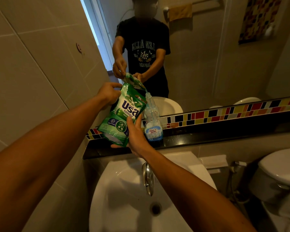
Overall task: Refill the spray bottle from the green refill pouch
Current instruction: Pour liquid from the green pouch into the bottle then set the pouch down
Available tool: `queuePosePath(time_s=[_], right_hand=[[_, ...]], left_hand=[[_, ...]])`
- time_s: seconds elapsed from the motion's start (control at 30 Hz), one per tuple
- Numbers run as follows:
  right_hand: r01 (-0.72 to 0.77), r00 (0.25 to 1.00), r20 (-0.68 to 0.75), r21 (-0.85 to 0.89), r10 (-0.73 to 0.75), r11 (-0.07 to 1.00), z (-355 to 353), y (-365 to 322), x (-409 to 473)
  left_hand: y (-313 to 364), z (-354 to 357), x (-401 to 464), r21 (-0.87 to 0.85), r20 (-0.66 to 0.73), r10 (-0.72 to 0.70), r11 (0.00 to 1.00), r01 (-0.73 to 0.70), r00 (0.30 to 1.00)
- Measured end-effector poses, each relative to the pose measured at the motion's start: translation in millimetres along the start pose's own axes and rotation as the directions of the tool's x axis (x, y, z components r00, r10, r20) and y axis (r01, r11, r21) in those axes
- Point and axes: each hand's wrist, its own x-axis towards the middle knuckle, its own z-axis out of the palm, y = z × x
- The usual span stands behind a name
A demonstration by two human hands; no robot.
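Now, nearest, the right hand (134, 133) supports the bottom of the one green refill pouch (122, 113), its grip closed around it. The left hand (110, 92) pinches the top corner. Soft and probably slippery, the pouch needs holding at both ends. Beyond, one spray bottle (152, 121) stands uncapped on the dark ledge (208, 137), receiving liquid.

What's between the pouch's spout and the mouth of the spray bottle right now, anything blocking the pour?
Nothing visible. The green pouch, held tilted by both hands, has its top corner right over the open neck of the spray bottle, which stands on the dark ledge with no cap or sprayer on it. A thin stream seems to run in.
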Motion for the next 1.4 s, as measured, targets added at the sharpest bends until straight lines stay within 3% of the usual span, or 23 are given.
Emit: queuePosePath(time_s=[0.33,0.47,0.73,0.9,1.07,1.27,1.4], right_hand=[[0.04,0.999,0.02,-0.082,-0.039,0.996,-27.0,24.9,18.2],[0.12,0.993,0.009,-0.209,-0.121,0.971,-44.2,34.0,27.4],[0.156,0.987,0.039,-0.491,-0.157,0.857,-75.1,35.2,20.4],[0.159,0.987,0.078,-0.58,-0.14,0.799,-102.3,37.7,24.2],[0.16,0.987,0.085,-0.68,-0.14,0.716,-123.6,35.0,29.9],[0.134,0.987,0.05,-0.77,-0.149,0.623,-138.4,30.2,32.5],[0.152,0.983,0.044,-0.744,-0.178,0.651,-142.0,32.9,35.1]], left_hand=[[-19.0,14.3,-8.4,-0.043,-0.015,-0.009,0.999,0.008,1.0],[-31.0,23.0,-10.9,-0.078,-0.025,-0.021,0.997,0.019,0.999],[-68.6,44.7,-15.5,-0.226,-0.025,-0.131,0.966,0.122,0.991],[-93.9,67.9,-15.8,-0.285,-0.017,-0.218,0.937,0.204,0.976],[-116.2,94.0,-15.2,-0.475,0.057,-0.295,0.832,0.286,0.954],[-128.7,106.7,-20.0,-0.671,0.167,-0.263,0.675,0.305,0.95],[-131.6,97.9,-28.0,-0.762,0.21,-0.22,0.573,0.301,0.952]])
